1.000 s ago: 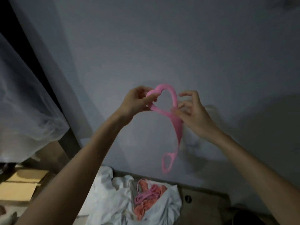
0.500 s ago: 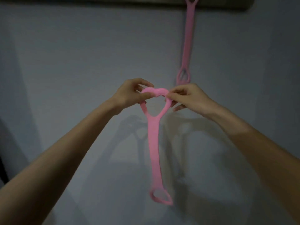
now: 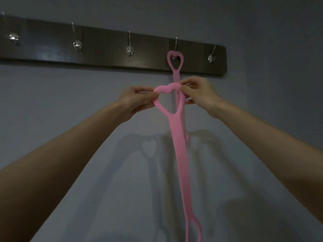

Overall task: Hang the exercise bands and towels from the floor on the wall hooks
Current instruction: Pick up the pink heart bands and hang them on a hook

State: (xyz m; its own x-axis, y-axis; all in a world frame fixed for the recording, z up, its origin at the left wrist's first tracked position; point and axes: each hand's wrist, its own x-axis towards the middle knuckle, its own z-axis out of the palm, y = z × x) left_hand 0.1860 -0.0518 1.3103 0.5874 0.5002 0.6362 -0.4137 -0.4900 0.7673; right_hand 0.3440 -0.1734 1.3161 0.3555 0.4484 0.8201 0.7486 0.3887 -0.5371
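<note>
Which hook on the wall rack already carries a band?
The second hook from the right: a pink band hangs from it by its heart-shaped loop. The other four hooks are bare.

1 head-worn wide-angle view, looking forward and tilted upward, close to a grey wall (image 3: 52, 105), dark hook rail (image 3: 104, 48) slanting across the top, left forearm (image 3: 70, 154) and right forearm (image 3: 262, 137) reaching in from the lower corners

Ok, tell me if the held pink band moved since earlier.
Yes. The held band has risen toward the hook rack; its loop now sits just under it, in front of the hanging band.
</note>
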